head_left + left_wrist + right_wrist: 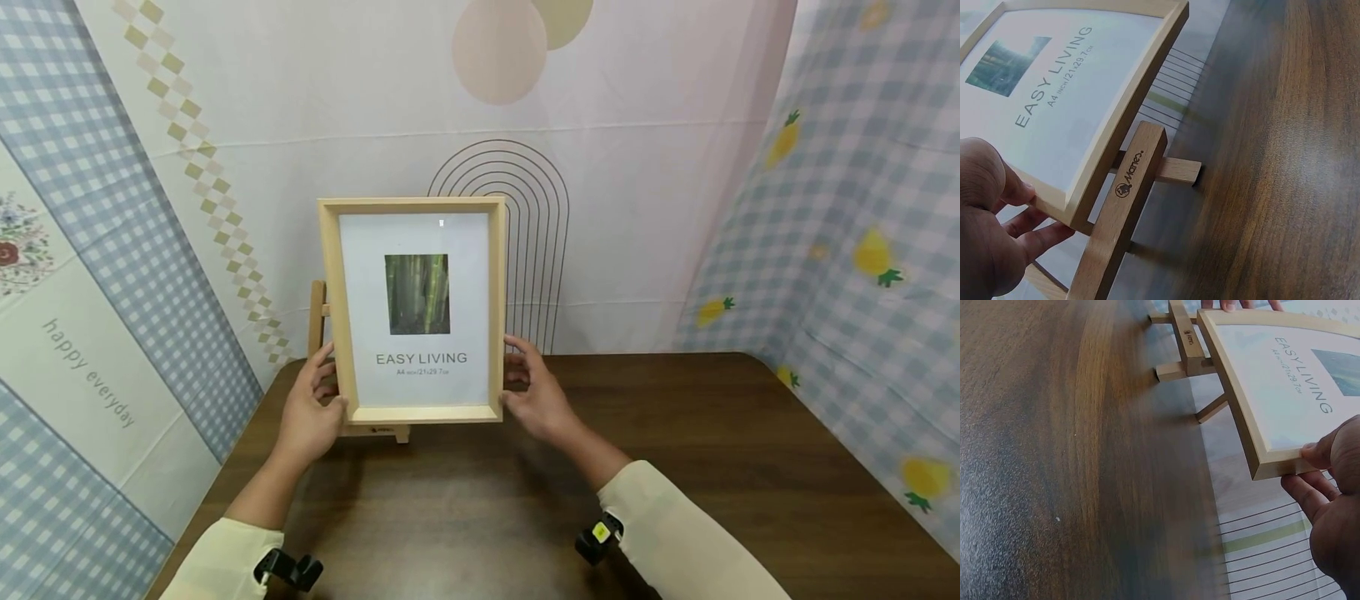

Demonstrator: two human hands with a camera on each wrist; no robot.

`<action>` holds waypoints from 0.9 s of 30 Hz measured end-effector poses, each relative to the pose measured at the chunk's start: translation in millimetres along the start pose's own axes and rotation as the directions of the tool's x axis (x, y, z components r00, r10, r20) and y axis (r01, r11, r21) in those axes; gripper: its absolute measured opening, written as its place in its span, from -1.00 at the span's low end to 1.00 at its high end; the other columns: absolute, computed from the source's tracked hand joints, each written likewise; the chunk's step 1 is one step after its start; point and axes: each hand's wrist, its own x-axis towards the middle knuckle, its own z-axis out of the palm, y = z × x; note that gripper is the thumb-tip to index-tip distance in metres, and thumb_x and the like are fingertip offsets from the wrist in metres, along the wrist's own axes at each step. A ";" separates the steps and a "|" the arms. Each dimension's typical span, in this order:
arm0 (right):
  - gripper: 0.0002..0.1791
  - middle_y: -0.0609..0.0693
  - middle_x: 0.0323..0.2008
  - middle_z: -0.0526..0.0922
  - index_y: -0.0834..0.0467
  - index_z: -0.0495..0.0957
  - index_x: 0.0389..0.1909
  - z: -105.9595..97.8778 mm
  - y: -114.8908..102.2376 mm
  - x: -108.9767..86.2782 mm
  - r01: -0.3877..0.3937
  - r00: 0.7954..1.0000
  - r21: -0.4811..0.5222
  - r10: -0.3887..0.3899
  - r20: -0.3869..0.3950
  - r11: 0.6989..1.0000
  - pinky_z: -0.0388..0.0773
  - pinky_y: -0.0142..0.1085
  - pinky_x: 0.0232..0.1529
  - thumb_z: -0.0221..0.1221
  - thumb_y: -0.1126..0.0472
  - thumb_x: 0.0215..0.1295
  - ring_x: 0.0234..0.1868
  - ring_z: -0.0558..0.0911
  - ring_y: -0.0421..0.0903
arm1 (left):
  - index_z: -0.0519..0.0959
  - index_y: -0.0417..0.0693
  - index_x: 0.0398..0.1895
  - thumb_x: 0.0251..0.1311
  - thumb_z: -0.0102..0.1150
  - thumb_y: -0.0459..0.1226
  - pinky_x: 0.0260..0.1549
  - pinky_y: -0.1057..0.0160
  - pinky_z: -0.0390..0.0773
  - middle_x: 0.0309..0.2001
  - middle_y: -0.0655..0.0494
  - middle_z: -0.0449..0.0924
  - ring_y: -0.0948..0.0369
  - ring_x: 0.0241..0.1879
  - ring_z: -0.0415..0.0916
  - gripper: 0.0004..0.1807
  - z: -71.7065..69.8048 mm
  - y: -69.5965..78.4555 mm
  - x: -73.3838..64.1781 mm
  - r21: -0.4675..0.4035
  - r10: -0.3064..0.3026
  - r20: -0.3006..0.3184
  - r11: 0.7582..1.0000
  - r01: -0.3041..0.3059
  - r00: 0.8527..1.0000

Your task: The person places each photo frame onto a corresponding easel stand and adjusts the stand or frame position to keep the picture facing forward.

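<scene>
A light wood picture frame (496, 308) stands upright between both hands, its white insert printed "EASY LIVING" below a small bamboo photo. My left hand (311, 412) grips its lower left side, thumb at the front and fingers around the edge, as the left wrist view (988, 219) also shows. On the opposite side my right hand (542, 400) holds the lower right edge, thumb in front and fingers behind. Directly behind the frame is a small wooden easel (1124, 194), mostly hidden in the head view; its front bar and feet show in both wrist views.
The easel stands on a dark brown wooden table (675, 467). A pale printed cloth (645, 208) hangs behind it, with checked cloths at the left and right sides. Black wrist cameras (288, 569) sit at both sleeves.
</scene>
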 end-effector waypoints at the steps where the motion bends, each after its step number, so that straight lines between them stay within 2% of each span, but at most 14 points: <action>1: -0.08 0.42 0.21 0.46 0.24 0.11 0.53 0.5 -1.3 -0.2 0.002 1.000 0.005 -0.002 -0.004 1.000 0.68 -0.08 -0.04 0.17 0.72 0.15 0.07 0.58 0.31 | 0.04 0.22 0.66 0.27 0.01 -0.64 -0.22 0.33 0.58 0.39 -0.30 0.30 -0.21 0.15 0.46 -0.04 -0.5 0.0 0.2 0.000 0.000 0.000 1.000 0.000 1.000; 14: -0.08 0.42 0.20 0.48 0.24 0.11 0.52 4.1 -0.6 3.4 0.033 0.999 0.033 -0.033 -0.001 0.999 0.67 -0.05 0.01 0.15 0.73 0.15 0.07 0.60 0.32 | 0.00 0.16 0.67 0.30 0.00 -0.62 -0.19 0.30 0.57 0.38 -0.28 0.30 -0.18 0.16 0.45 -0.06 -4.6 -1.0 2.0 0.009 0.002 -0.006 1.000 -0.002 1.000; 17: -0.08 0.42 0.20 0.48 0.25 0.11 0.52 4.4 1.0 4.5 0.038 0.999 0.034 -0.038 0.004 0.999 0.67 -0.07 0.01 0.15 0.73 0.15 0.07 0.60 0.32 | 0.01 0.16 0.67 0.29 0.00 -0.62 -0.22 0.37 0.55 0.37 -0.27 0.32 -0.16 0.15 0.46 -0.06 -4.1 -0.4 1.6 0.016 0.008 -0.020 1.000 -0.008 1.000; 24: -0.01 0.36 0.24 0.46 0.10 0.12 0.56 10.1 35.2 13.3 0.007 1.000 0.061 -0.006 -0.021 0.998 0.66 -0.03 0.03 0.17 0.74 0.14 0.10 0.59 0.28 | 0.02 0.17 0.67 0.28 -0.02 -0.63 -0.27 0.41 0.53 0.39 -0.29 0.30 -0.17 0.15 0.44 -0.06 -2.6 1.2 0.7 0.022 0.002 -0.035 1.000 -0.001 0.999; 27: 0.00 0.31 0.23 0.48 0.02 0.15 0.55 9.7 40.3 14.0 0.018 1.000 0.066 -0.016 -0.027 0.998 0.67 -0.03 0.02 0.19 0.72 0.14 0.08 0.61 0.24 | 0.02 0.15 0.67 0.27 -0.02 -0.63 -0.25 0.44 0.52 0.39 -0.30 0.30 -0.17 0.15 0.44 -0.05 -1.7 1.8 0.5 0.018 -0.002 -0.034 1.000 0.002 0.999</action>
